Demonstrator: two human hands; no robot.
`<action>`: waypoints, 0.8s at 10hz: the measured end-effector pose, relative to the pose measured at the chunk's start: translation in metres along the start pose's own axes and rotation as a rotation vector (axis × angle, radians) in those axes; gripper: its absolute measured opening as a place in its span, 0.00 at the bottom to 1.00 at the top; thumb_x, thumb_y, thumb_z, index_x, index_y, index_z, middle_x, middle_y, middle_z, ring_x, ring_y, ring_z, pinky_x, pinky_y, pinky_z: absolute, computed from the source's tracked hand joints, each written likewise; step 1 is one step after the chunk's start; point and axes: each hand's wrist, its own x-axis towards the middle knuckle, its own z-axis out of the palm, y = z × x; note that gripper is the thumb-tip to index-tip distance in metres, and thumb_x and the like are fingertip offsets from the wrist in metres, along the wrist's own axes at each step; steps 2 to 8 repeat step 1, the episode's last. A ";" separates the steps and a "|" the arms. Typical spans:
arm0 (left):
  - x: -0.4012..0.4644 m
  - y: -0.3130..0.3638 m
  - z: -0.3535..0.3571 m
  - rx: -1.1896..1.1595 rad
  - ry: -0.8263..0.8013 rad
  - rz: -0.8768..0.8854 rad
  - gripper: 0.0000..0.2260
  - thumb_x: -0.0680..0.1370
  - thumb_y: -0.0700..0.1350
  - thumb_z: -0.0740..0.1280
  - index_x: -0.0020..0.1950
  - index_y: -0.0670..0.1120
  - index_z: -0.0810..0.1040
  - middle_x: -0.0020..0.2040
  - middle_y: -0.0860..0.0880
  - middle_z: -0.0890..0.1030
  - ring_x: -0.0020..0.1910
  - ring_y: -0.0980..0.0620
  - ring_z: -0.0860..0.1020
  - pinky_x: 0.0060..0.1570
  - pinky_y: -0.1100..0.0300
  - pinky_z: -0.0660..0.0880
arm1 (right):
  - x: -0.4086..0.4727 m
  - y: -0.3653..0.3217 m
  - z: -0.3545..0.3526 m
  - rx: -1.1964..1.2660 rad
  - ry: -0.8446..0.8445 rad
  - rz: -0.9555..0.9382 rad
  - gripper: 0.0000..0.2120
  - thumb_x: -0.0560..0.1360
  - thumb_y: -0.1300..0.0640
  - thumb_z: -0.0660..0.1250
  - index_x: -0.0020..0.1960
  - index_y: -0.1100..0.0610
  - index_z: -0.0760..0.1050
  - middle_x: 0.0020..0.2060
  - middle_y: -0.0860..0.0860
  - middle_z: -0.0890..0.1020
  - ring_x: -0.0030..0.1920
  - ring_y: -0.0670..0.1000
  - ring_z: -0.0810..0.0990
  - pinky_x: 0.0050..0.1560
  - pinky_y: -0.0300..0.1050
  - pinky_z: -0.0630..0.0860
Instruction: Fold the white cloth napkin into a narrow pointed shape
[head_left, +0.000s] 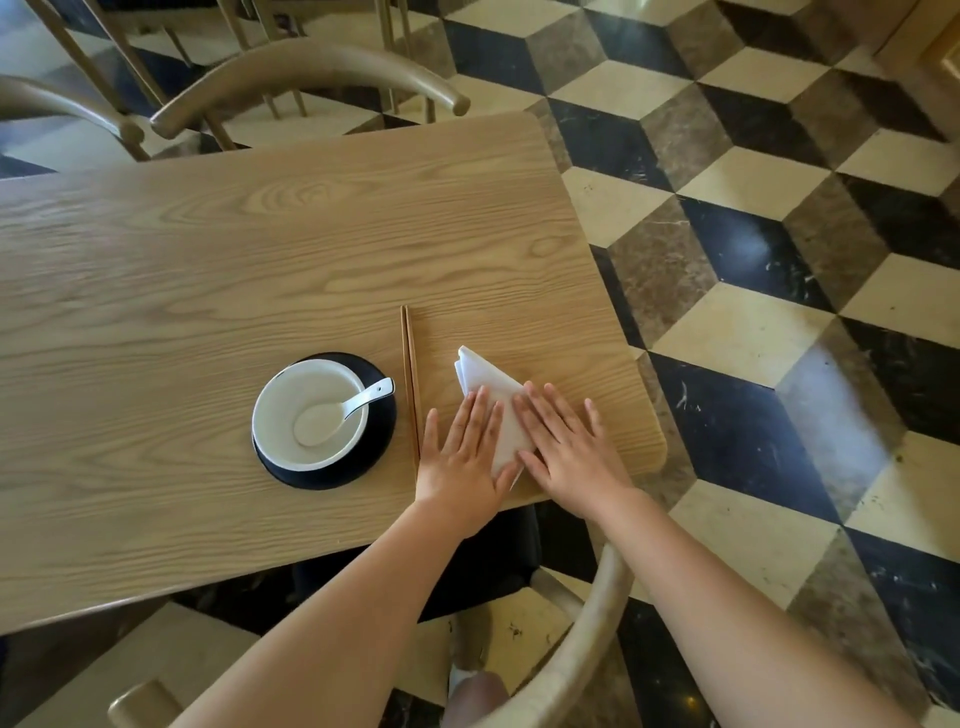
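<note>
The white cloth napkin (485, 376) lies folded on the wooden table (260, 249) near its front right corner, tapering to a point at the far end. My left hand (465, 452) lies flat on the napkin's left side, fingers spread. My right hand (563, 444) presses flat on its right side, fingers spread. Both palms cover most of the near part of the cloth; only the far tip and a strip between the hands show.
A pair of wooden chopsticks (410, 379) lies just left of the napkin. Further left a white bowl (309, 413) with a white spoon (345, 408) sits on a black plate (363, 462). Chairs (311, 73) stand behind the table; another chair's armrest (587, 639) curves below my arms.
</note>
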 end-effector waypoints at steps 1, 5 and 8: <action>-0.003 -0.001 -0.018 -0.002 -0.063 0.046 0.30 0.80 0.61 0.40 0.73 0.46 0.31 0.75 0.48 0.31 0.73 0.52 0.32 0.73 0.45 0.36 | -0.004 -0.006 -0.017 0.045 -0.015 0.016 0.29 0.78 0.40 0.38 0.75 0.49 0.39 0.75 0.48 0.39 0.74 0.49 0.35 0.74 0.59 0.40; -0.003 -0.001 -0.018 -0.002 -0.063 0.046 0.30 0.80 0.61 0.40 0.73 0.46 0.31 0.75 0.48 0.31 0.73 0.52 0.32 0.73 0.45 0.36 | -0.004 -0.006 -0.017 0.045 -0.015 0.016 0.29 0.78 0.40 0.38 0.75 0.49 0.39 0.75 0.48 0.39 0.74 0.49 0.35 0.74 0.59 0.40; -0.003 -0.001 -0.018 -0.002 -0.063 0.046 0.30 0.80 0.61 0.40 0.73 0.46 0.31 0.75 0.48 0.31 0.73 0.52 0.32 0.73 0.45 0.36 | -0.004 -0.006 -0.017 0.045 -0.015 0.016 0.29 0.78 0.40 0.38 0.75 0.49 0.39 0.75 0.48 0.39 0.74 0.49 0.35 0.74 0.59 0.40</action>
